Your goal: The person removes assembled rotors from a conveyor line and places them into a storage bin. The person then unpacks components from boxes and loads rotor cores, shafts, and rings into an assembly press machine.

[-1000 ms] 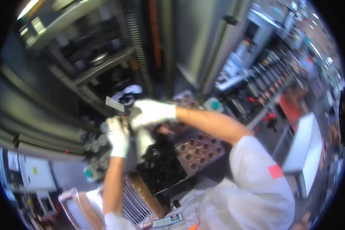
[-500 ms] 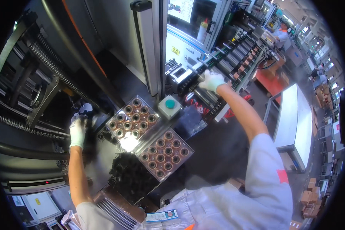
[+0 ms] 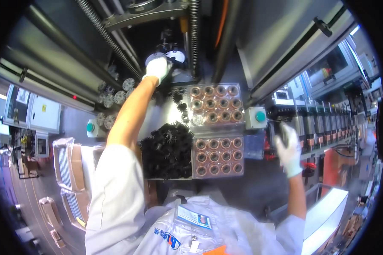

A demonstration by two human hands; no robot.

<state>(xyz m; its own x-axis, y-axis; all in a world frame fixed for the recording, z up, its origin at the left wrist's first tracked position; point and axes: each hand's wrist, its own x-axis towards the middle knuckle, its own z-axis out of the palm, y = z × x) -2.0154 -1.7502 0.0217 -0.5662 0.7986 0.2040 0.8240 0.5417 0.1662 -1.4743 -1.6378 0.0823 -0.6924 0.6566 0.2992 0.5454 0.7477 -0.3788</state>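
The left hand, in a white fabric glove, was stretched forward to a pale, flat round disc inside the dark metal machine, covering its near edge; I could not tell whether the fingers were together or clamped on anything. Just right of that disc lay a white round plate with dark fittings. The right hand, gloved likewise, was held out near a row of upright grey metal cylinders, its thumb and fingers apart around a dark grey shape (too blurred to say whether they gripped it). Between the hands stood two clear plastic trays of copper-coloured rings, the farther tray directly beyond the nearer tray. A heap of black toothed gears sat left of the nearer one, and a grey box with a round green button stood right of the farther one.
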